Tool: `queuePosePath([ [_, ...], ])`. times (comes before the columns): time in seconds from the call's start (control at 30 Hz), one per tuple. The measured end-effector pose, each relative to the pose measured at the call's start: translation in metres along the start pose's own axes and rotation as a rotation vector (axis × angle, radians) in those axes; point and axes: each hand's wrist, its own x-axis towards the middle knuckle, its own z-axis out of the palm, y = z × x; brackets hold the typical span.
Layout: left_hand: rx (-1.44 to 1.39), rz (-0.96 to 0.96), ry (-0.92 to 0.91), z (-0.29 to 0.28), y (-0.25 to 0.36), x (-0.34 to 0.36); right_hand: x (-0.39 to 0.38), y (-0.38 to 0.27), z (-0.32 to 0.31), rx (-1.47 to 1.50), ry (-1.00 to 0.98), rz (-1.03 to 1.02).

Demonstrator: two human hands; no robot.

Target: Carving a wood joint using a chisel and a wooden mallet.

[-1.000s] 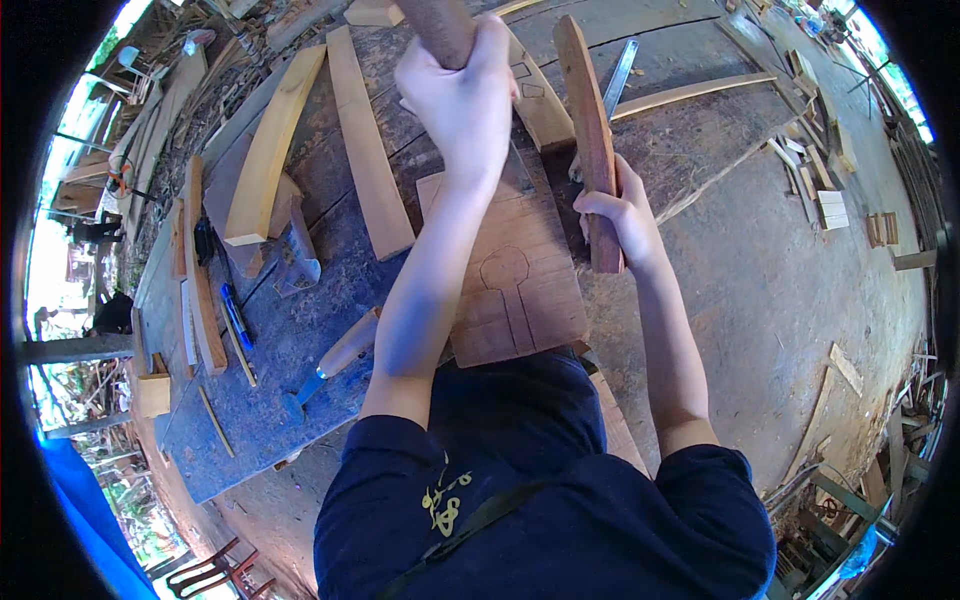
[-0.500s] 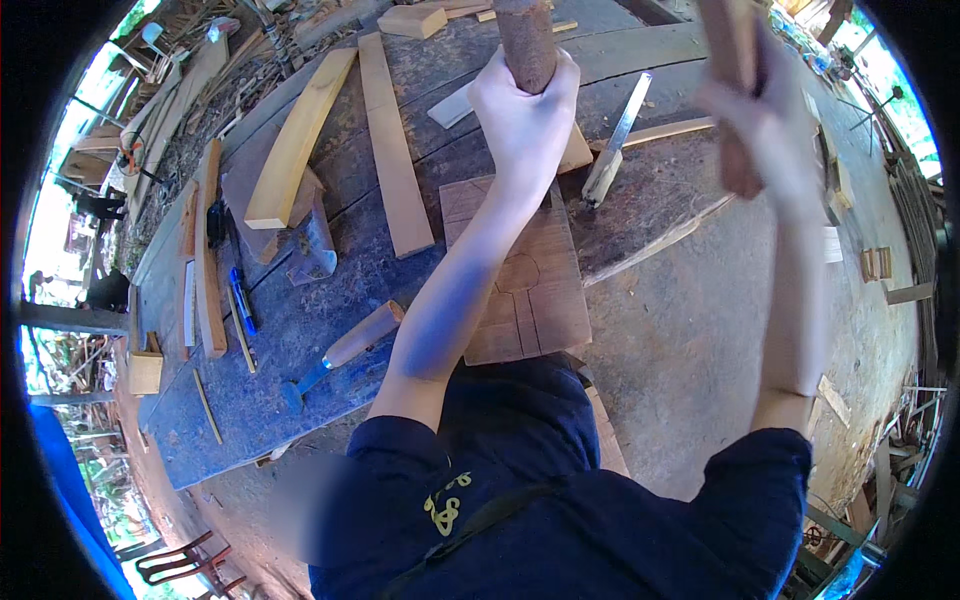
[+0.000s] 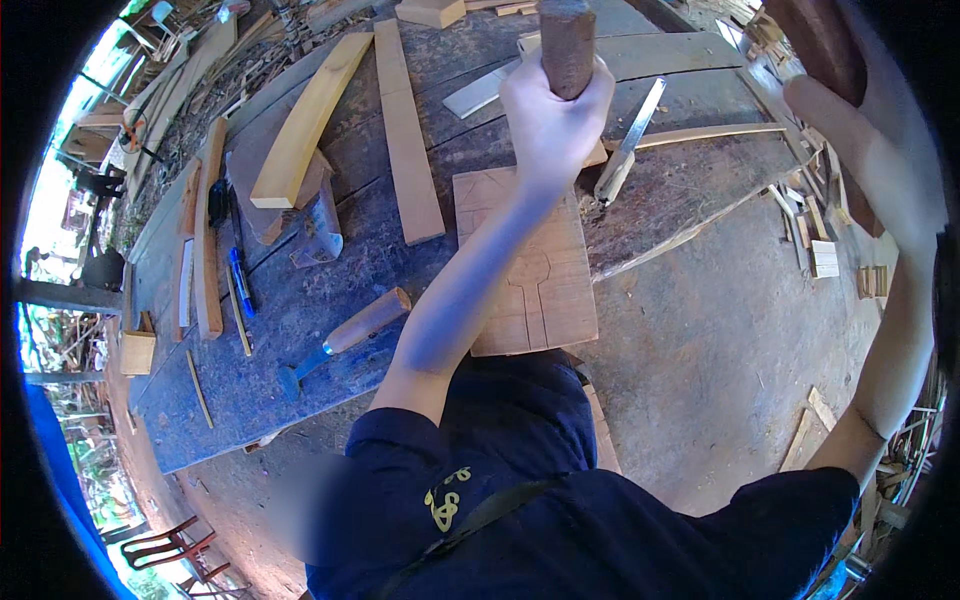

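L hand [image 3: 556,128], upper ctr of frame: clenched round a thick brown wooden handle [image 3: 568,48]; rounded, flat-topped, end up. Its lower end hidden by the fist. R hand [image 3: 882,130], upper R edge: grasping a dark reddish-brown wooden bar [image 3: 815,45], blurred; bar's lower end shows below the hand.

Board [image 3: 560,300], ctr of frame: flat, reddish-brown, approx. rectangular, w/ dark pencil-like outline (wider head, narrow stem) toward near edge. L forearm lies across it in view, hiding part of its L side.

Surroundings: pale-bladed tool [image 3: 632,138] just R of L hand, on worn dark table [image 3: 350,275]. Chisel [image 3: 350,332] w/ wooden handle, L of forearm. Yellowish beam [image 3: 315,120] + long plank [image 3: 408,140] upper L. Blue pen [image 3: 241,282] further L, beside thin stick [image 3: 238,318].
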Motion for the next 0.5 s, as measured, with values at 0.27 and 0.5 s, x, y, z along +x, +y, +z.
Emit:
queuePosePath([
  [0.27, -0.026, 0.042, -0.036, 0.005, -0.002, -0.001, 0.001, -0.029, -0.041, -0.067, -0.068, -0.169],
  [0.5, 0.002, 0.005, -0.059, 0.001, 0.004, -0.003, 0.015, -0.08, -0.039, -0.28, -0.119, 0.711],
])
